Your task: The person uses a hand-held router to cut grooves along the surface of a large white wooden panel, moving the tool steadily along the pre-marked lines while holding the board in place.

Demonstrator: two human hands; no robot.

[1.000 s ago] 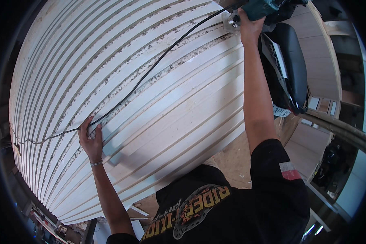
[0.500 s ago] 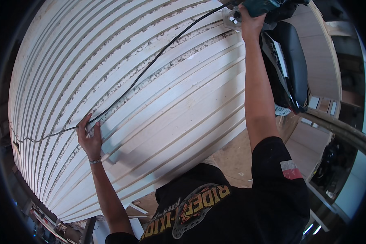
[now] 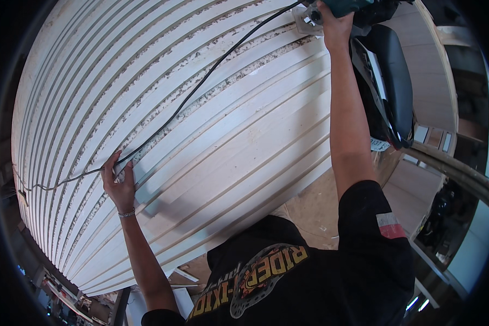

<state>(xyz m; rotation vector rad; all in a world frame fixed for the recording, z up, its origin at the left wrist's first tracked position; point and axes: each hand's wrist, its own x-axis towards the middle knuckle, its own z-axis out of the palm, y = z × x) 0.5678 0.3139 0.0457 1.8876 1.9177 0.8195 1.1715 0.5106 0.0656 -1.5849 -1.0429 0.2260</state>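
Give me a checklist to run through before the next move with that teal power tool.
1. Right hand on the teal power tool: ok, holding it.
2. Left hand away from the tool: ok, down by the black cable.
3. Cable unkinked between the hands: ok, one smooth curve.
4. Cable off the grooved white board: not ok, it runs across it.
5. Whole tool in view: not ok, cut off at the top edge.
6. Switch off: cannot tell.

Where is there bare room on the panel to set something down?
One free patch is the panel between the cord, left hand, right arm and shirt, though grooved. Another, also grooved, lies beyond the cord toward the upper left. Crowded: the top right, where right hand, tool and seat bunch together.
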